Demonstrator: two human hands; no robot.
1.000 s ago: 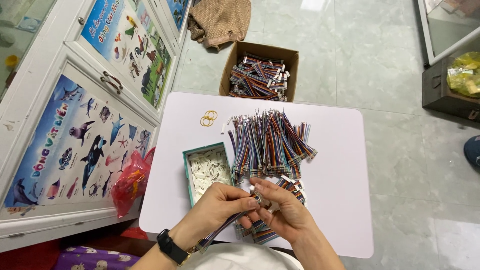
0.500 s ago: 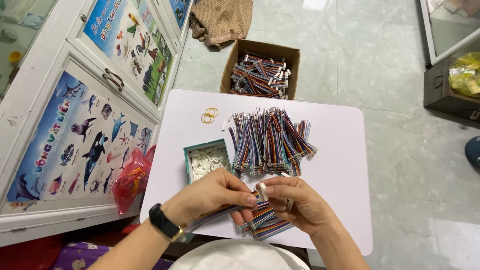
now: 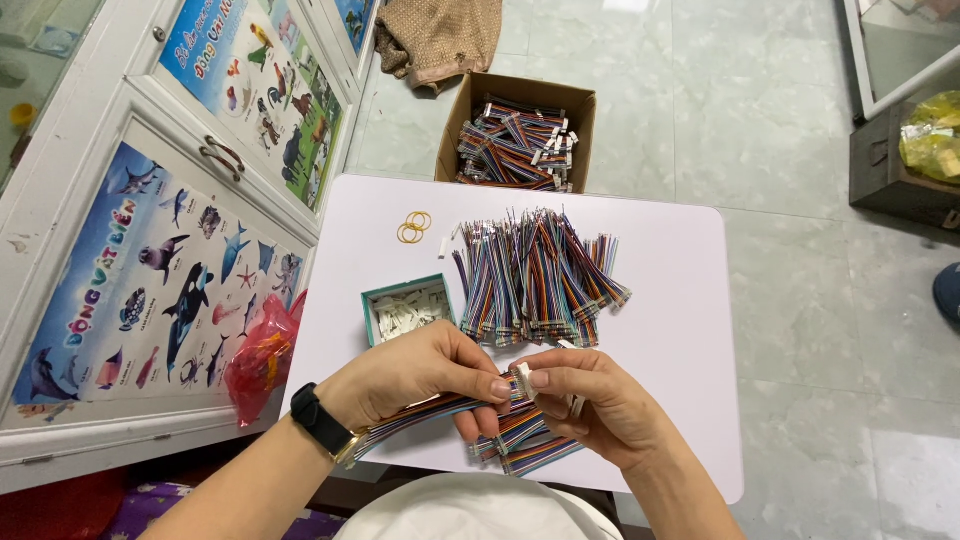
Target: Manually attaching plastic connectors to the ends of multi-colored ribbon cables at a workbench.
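My left hand (image 3: 420, 375) pinches a flat multicoloured ribbon cable (image 3: 420, 412) that trails back under the wrist, which wears a black watch. My right hand (image 3: 590, 405) meets it at the cable's tip and grips a small white connector (image 3: 522, 378) there. Under both hands lie a few more striped cables (image 3: 525, 448). Just beyond the fingers a large pile of the same cables (image 3: 535, 278) fans across the white table (image 3: 680, 340). A small green box of white connectors (image 3: 410, 310) stands left of the pile.
Two yellow rubber bands (image 3: 413, 227) lie at the table's far left. A cardboard box of cable bundles (image 3: 518, 140) sits on the tiled floor beyond. A white cabinet with animal posters (image 3: 170, 230) runs along the left, a red plastic bag (image 3: 262, 355) at its foot.
Both hands have shifted slightly away from me, with the cable end and connector held between the fingertips. The piles and boxes have stayed put.
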